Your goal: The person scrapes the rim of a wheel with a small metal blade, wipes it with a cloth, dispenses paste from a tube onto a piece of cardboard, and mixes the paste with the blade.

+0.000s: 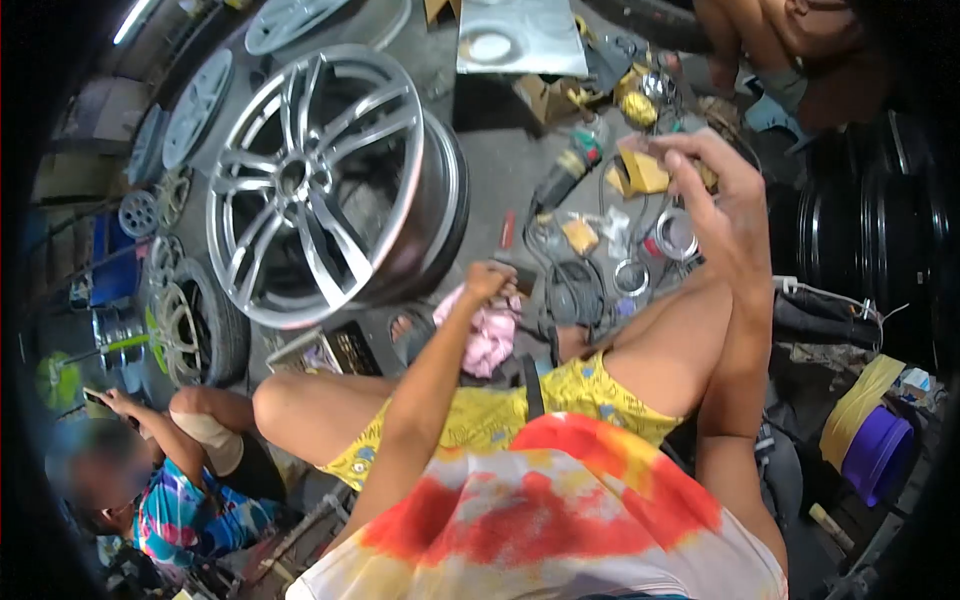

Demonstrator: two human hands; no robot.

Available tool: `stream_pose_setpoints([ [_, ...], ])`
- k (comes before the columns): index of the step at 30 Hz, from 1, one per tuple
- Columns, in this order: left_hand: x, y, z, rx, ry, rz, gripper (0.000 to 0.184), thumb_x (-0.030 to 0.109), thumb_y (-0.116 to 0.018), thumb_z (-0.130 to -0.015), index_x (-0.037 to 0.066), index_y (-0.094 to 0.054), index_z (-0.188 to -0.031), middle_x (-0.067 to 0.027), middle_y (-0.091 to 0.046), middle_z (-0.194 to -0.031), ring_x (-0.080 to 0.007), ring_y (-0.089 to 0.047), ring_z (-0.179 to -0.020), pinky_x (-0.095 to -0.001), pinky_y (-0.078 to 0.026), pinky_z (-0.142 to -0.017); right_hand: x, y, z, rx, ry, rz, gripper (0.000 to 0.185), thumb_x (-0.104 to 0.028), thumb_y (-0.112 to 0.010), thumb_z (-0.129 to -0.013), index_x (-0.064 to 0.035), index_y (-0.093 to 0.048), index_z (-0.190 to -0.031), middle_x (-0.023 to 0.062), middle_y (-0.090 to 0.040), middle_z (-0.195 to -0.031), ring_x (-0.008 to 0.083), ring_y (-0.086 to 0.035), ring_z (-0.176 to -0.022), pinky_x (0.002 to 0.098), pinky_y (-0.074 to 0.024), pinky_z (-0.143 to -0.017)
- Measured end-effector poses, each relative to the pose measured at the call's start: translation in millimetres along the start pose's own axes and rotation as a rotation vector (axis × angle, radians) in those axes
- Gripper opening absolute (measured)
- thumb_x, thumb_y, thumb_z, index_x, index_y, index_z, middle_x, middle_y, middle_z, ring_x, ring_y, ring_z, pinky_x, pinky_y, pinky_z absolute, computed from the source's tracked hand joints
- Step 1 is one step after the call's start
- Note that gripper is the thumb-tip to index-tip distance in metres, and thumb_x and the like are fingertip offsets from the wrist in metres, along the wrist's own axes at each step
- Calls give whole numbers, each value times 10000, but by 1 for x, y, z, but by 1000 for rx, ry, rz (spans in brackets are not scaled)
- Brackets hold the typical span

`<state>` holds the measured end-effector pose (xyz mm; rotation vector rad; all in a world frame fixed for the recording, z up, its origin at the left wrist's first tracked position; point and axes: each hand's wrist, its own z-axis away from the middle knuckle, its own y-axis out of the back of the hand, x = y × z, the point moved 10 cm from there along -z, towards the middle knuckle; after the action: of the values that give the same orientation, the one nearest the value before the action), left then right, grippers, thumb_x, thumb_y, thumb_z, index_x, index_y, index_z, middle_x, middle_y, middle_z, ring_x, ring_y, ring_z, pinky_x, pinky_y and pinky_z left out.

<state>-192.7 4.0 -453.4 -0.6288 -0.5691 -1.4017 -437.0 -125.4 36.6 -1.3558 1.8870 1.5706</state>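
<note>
My left hand (490, 282) is closed in a fist between my knees, just above a crumpled pink cloth (487, 338). What its fingers grip, if anything, is hidden. My right hand (722, 190) is raised over the clutter at the right, thumb and forefinger apart in a curve, the fingertips blurred. Beyond them lie yellow folded pieces (640, 172), perhaps sandpaper; contact is unclear. A shiny silver alloy wheel (300, 175) stands tilted at the left, untouched by either hand.
A green-and-black power tool (570, 165) with a cable lies on the floor, near metal rings (677, 234) and a red stick (507, 230). Black wheels (870, 240) stand right. A person (205, 480) sits at lower left holding a phone; another person (800, 45) is at upper right.
</note>
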Motion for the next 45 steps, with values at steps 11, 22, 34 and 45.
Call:
stream_pose_setpoints([
  [11,-49,140,67,480,85,-530,429,384,-661,-925,-35,-737,-975,-190,-734,-853,-314,-720,-818,-406,-580,-752,-34,-51,-10,-124,141,14,133,-68,-635,-939,-6,-689,-1043,110,-673,-875,219,-639,-767,313,-497,-730],
  [22,-77,175,95,458,313,-961,664,512,-632,-872,-106,-685,-1108,-263,-665,-1166,-360,-646,-1074,-499,-490,-919,-29,-99,-26,-250,27,-6,137,-105,-600,-968,-4,-652,-1043,124,-649,-805,204,-620,-714,332,-495,-696],
  [34,43,66,72,19,-107,-216,449,340,-574,-1000,-70,-675,-1153,-85,-704,-937,-148,-626,-842,-326,-499,-774,28,-120,-15,-388,-95,133,147,-126,-534,-1008,-51,-531,-1134,221,-628,-757,426,-615,-747,449,-481,-705],
  [45,242,-18,196,-287,-413,519,566,527,-405,-1065,34,-659,-952,31,-611,-815,-51,-548,-755,-247,-457,-662,20,-99,-8,-311,-42,156,203,-138,-538,-1006,27,-521,-1123,278,-639,-911,449,-615,-863,484,-469,-759],
])
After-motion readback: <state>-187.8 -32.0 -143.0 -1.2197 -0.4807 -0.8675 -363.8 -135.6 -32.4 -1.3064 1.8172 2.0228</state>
